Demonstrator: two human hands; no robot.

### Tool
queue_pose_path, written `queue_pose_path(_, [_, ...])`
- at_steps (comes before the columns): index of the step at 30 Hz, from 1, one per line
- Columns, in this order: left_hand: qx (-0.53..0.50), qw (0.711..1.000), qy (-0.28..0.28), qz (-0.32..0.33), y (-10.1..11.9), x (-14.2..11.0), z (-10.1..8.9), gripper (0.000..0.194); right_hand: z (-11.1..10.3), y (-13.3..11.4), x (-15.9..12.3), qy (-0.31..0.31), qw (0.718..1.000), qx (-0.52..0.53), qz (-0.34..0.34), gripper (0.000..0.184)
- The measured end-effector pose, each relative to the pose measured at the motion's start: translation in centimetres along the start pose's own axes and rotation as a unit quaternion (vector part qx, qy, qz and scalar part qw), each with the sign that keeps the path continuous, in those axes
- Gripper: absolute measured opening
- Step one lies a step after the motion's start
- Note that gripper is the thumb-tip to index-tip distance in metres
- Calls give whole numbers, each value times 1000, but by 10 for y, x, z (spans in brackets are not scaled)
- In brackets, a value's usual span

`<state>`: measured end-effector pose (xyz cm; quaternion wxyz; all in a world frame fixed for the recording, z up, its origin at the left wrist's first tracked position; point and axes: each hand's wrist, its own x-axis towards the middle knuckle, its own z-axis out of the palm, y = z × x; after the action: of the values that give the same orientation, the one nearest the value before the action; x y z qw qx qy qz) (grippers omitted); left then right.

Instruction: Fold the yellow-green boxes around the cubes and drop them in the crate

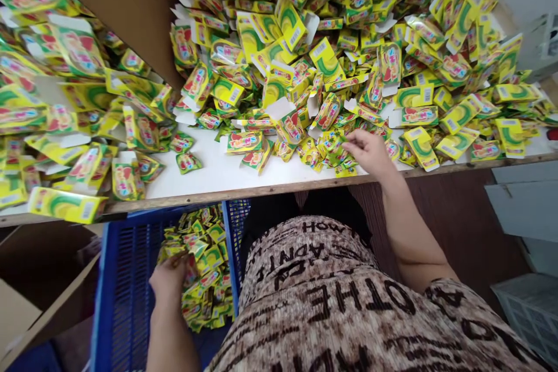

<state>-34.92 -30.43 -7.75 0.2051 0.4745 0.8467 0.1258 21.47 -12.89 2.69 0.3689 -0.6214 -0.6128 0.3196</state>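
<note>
Yellow-and-green printed sachets and flat cartons lie heaped across a white table top (218, 168), with a large mound at the back (322, 52). My right hand (370, 151) rests at the front of this mound, its fingertips on a small cluster of sachets (326, 151). Below the table edge, my left hand (170, 282) reaches into a blue plastic crate (124, 296). Its fingers pinch at a pile of small sachets (204, 267), though the exact piece between them is hidden.
A wooden strip (261, 186) runs along the table's front edge. A brown cardboard divider (122, 6) stands upright between the heaps. Open cardboard (30, 314) lies at lower left, and a pale plastic crate (529, 319) sits at lower right.
</note>
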Motion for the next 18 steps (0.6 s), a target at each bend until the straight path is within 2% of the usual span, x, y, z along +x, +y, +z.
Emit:
queue_pose_path(2, [9,998,59,-13,20,4,0,30,11,7,2,-36,998,-48,15,11])
queue_pose_path(4, [-49,994,100,19,57,1,-3,31,10,21,5,-3,991,-128,37,7])
queue_pose_path(6, [-128,979,128,99,110,-8,-6,27,0,33,8,78,979,-182,57,6])
queue_pose_path(7, [-160,963,149,157,140,-13,-5,24,-4,35,9,110,977,-175,59,7])
queue_pose_path(8, [-192,947,143,213,171,-17,-3,21,-6,34,10,127,979,-148,56,8])
queue_pose_path(9, [-225,929,125,265,202,-19,3,17,-4,31,11,126,985,-109,48,10])
queue_pose_path(11, [-276,899,42,337,260,-19,21,13,11,20,12,82,996,-27,29,14])
queue_pose_path(13, [-310,875,-50,368,307,-14,47,13,35,9,14,14,1000,4,14,15])
queue_pose_path(15, [-317,869,-111,364,341,-6,75,12,59,4,16,-25,999,-22,-2,9])
queue_pose_path(18, [-269,897,-138,323,368,1,102,8,77,7,16,-29,997,-59,-32,5])
